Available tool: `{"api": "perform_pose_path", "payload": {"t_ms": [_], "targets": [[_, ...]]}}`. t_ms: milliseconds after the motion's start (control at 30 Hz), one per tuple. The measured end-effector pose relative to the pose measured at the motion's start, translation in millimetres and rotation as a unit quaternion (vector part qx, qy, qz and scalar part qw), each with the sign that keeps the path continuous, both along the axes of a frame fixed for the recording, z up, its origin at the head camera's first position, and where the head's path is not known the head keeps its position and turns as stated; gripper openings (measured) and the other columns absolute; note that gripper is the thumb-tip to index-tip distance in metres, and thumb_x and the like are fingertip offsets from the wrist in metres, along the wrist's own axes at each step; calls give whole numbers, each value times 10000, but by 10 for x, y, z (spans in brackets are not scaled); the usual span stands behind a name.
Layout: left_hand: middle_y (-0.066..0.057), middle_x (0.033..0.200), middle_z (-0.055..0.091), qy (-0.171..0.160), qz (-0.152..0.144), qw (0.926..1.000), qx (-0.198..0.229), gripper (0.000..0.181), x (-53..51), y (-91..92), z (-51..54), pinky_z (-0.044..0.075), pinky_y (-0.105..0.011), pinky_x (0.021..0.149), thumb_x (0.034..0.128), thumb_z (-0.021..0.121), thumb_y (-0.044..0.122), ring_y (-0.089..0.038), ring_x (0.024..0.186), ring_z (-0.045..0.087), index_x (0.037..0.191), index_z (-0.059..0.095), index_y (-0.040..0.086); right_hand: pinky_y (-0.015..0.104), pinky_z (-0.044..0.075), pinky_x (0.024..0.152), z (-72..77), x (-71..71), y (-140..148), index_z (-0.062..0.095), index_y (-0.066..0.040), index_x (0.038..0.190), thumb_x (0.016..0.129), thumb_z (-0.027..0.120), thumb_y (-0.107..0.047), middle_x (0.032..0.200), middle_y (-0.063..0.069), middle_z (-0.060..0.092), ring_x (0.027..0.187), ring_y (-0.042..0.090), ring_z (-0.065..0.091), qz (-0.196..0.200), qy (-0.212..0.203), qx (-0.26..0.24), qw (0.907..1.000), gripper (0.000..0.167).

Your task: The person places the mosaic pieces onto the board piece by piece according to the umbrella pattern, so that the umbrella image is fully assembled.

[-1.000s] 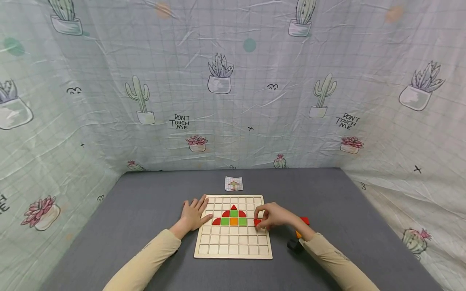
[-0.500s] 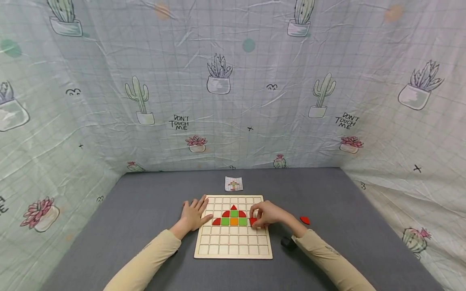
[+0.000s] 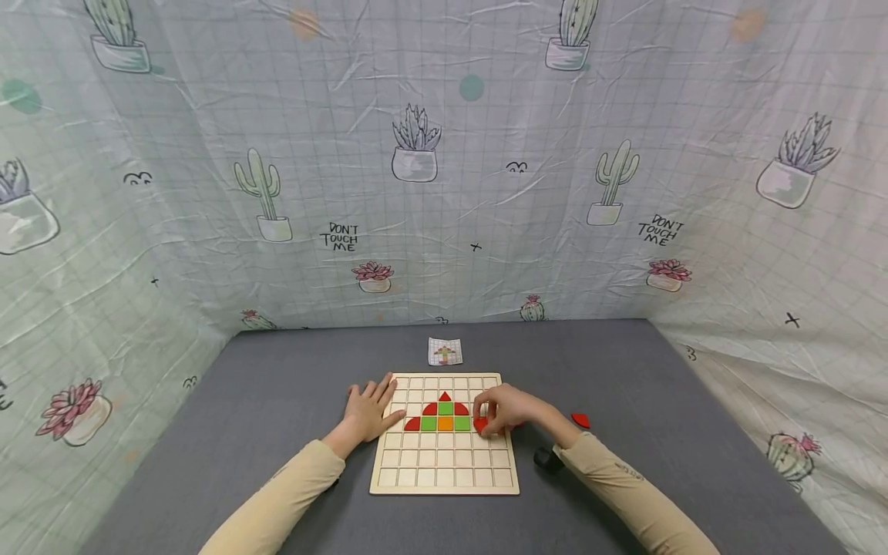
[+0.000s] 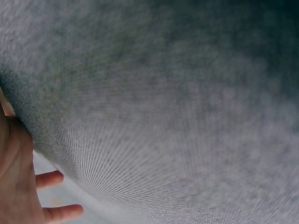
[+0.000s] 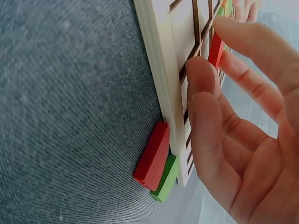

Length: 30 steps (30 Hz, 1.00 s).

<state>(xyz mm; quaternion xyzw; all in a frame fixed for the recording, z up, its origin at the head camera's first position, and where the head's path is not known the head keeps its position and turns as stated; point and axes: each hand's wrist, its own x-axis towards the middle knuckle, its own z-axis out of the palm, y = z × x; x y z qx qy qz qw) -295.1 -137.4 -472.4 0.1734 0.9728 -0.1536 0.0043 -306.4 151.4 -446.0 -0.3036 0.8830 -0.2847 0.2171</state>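
A pale wooden grid board [image 3: 444,482] lies on the table. On it are a red triangle [image 3: 445,397], several red curved pieces, green squares [image 3: 462,423] and an orange square [image 3: 445,423]. My right hand [image 3: 509,408] is over the board's right side and pinches a red piece [image 5: 216,49] between thumb and fingers, just right of the green square. The fingers partly hide its outline. My left hand [image 3: 368,408] rests with spread, straight fingers on the board's left edge; only part of that hand [image 4: 18,182] shows in the left wrist view.
A small pattern card [image 3: 445,351] lies behind the board. Beside the board's right edge sit a red block [image 5: 153,156] and a green block [image 5: 166,179]. Farther right is a red curved piece [image 3: 580,420]. Patterned cloth [image 3: 444,193] hangs behind the grey table.
My right hand has moved a little left over the board with the red piece, nearer the row of squares, and has barely shifted since half a second ago. My left hand has stayed put.
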Motion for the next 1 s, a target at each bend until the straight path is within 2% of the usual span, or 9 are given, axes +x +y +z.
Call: {"api": "perform_pose_path", "payload": {"t_ms": [467, 733, 867, 1000], "targets": [[-11, 1480, 239, -5, -4, 10000, -21, 689, 22, 5, 15, 337, -497, 775, 892, 260, 600, -242, 1215, 384, 1420, 260, 157, 219, 412, 418, -28, 20, 40, 634, -92, 859, 728, 719, -80, 621, 5, 584, 436, 87, 496, 30, 122, -94, 9999, 156], [-16, 1468, 268, 47, -23, 10000, 56, 676, 31, 10, 6, 334, -504, 773, 892, 281, 591, -244, 1196, 395, 1408, 288, 154, 211, 396, 413, -16, 19, 35, 657, -119, 858, 753, 690, -72, 604, 16, 603, 437, 90, 495, 48, 323, -15, 9995, 120], [-23, 1473, 257, 27, -51, 10000, 75, 681, 31, 11, -1, 333, -505, 779, 896, 270, 590, -251, 1202, 389, 1414, 276, 147, 213, 404, 440, -24, 39, 24, 642, -122, 859, 734, 726, -141, 618, -12, 592, 467, 73, 505, -1, 511, 145, 9986, 152], [-23, 1482, 233, 83, -69, 9999, 33, 688, 20, -15, -26, 332, -494, 782, 902, 222, 595, -247, 1202, 387, 1426, 239, 150, 207, 389, 471, -24, 64, -6, 623, -125, 814, 680, 771, -304, 634, -37, 572, 503, 47, 477, 19, 1073, 409, 9934, 268]]}}
